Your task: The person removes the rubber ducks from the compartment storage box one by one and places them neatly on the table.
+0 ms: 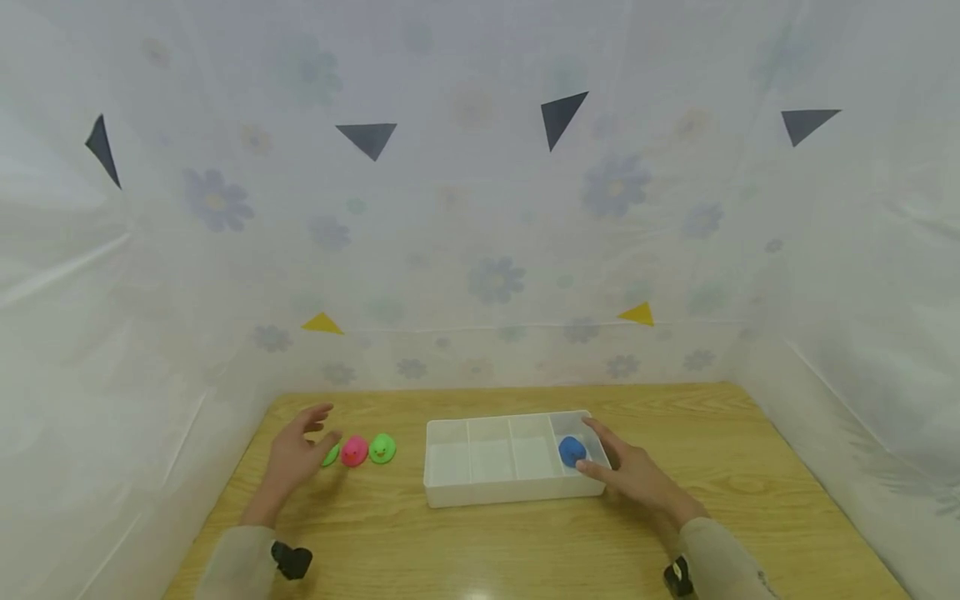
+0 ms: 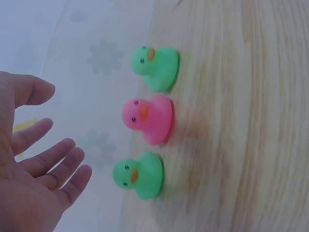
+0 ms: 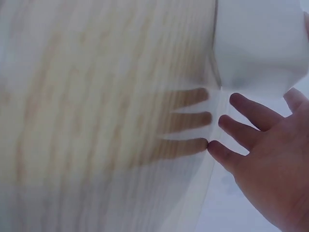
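My left hand (image 1: 295, 450) hovers at the left with its fingers spread, holding nothing. Close beside it, a row of rubber ducks stands on the table: a green duck (image 2: 140, 175), a pink duck (image 2: 149, 118) and another green duck (image 2: 157, 67). In the head view the hand partly covers the leftmost one. A blue rubber duck (image 1: 572, 452) lies in the rightmost compartment of the white divided box (image 1: 517, 493). Around that box's right end my right hand (image 1: 637, 475) is spread, thumb by the near rim and forefinger by the far corner. Its other fingers extend loosely in the right wrist view.
The wooden table (image 1: 480, 550) carries the box near its middle. Pale flower-patterned sheeting (image 1: 480, 250) encloses the table at the back and both sides, with dark and yellow triangles on the back sheet.
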Motion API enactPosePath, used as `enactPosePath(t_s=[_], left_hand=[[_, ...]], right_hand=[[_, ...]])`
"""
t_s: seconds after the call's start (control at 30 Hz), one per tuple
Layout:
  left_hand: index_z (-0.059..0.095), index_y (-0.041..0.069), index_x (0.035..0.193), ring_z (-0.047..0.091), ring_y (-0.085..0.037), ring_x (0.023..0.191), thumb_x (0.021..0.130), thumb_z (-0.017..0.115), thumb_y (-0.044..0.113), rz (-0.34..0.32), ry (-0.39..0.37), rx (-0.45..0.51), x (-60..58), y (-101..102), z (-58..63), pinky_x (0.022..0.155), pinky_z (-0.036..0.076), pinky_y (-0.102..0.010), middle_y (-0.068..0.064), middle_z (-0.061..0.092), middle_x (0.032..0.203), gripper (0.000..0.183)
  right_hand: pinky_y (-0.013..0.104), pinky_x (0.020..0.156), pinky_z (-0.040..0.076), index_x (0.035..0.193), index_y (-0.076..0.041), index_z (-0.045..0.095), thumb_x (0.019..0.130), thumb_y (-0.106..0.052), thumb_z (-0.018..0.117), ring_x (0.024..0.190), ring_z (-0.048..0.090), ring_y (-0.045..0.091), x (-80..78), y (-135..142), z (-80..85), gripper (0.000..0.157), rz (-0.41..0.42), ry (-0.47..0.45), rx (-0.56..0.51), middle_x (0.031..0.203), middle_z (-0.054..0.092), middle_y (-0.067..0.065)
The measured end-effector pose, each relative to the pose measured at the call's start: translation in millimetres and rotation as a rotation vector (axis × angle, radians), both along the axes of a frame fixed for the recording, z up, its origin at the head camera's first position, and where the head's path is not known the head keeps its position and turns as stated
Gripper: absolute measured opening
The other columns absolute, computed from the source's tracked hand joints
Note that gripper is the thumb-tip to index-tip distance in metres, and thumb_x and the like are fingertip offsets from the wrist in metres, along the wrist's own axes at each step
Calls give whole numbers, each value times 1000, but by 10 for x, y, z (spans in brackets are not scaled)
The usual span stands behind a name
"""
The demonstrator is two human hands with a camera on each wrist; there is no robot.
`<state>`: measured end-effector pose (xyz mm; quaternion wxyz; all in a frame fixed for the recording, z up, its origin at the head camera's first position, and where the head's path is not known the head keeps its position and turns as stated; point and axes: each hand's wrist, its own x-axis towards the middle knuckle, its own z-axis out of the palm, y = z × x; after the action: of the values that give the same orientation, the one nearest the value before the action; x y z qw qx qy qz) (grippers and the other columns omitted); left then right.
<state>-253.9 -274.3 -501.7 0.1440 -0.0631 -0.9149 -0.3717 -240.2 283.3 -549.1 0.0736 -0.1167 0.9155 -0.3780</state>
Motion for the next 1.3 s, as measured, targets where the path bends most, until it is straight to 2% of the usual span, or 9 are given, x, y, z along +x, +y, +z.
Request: enactPosePath(t_s=[0.27, 0.4, 0.53, 0.7, 1.03, 1.3], left_hand=[[58, 1, 145, 60, -47, 127, 99, 71, 12, -84, -9, 58, -54, 272, 34, 96, 54, -59, -25, 63, 141, 50], [58, 5, 146, 60, -44, 129, 99, 72, 14, -131, -16, 67, -53, 450, 69, 95, 54, -56, -22, 63, 142, 50], [59, 6, 147, 61, -43, 126, 99, 73, 15, -186, 7, 62, -48, 622, 115, 92, 56, -54, -22, 64, 141, 50], [59, 6, 146, 62, -43, 124, 99, 73, 13, -238, 19, 60, -57, 828, 138, 91, 56, -60, -22, 66, 139, 50], [60, 10, 146, 61, -39, 127, 100, 74, 19, -334, -45, 94, -115, 1223, 201, 95, 55, -55, -17, 66, 140, 49], [63, 9, 142, 65, -38, 121, 97, 74, 15, -395, -6, 103, -133, 1526, 237, 90, 55, -54, -15, 71, 134, 47]], right_hand=[[75, 116, 33, 168, -42, 18, 95, -59, 72, 154, 32, 52, 37, 56, 51, 93, 7, -32, -17, 174, 25, 18], [78, 113, 34, 168, -43, 18, 93, -59, 74, 152, 34, 55, 40, 73, 43, 95, 15, -25, -15, 173, 26, 19], [79, 112, 35, 168, -43, 18, 93, -56, 76, 150, 36, 57, 37, 71, 44, 96, 25, -20, -32, 172, 27, 21], [79, 112, 34, 168, -46, 16, 93, -57, 76, 149, 36, 58, 28, 62, 34, 97, 28, -35, -35, 172, 27, 23], [79, 112, 34, 166, -52, 10, 94, -59, 73, 150, 36, 57, -6, 68, -20, 96, 32, -39, -18, 174, 25, 19], [79, 112, 34, 167, -51, 8, 95, -59, 73, 150, 36, 57, -17, 57, -10, 97, 33, -45, -14, 174, 24, 19]])
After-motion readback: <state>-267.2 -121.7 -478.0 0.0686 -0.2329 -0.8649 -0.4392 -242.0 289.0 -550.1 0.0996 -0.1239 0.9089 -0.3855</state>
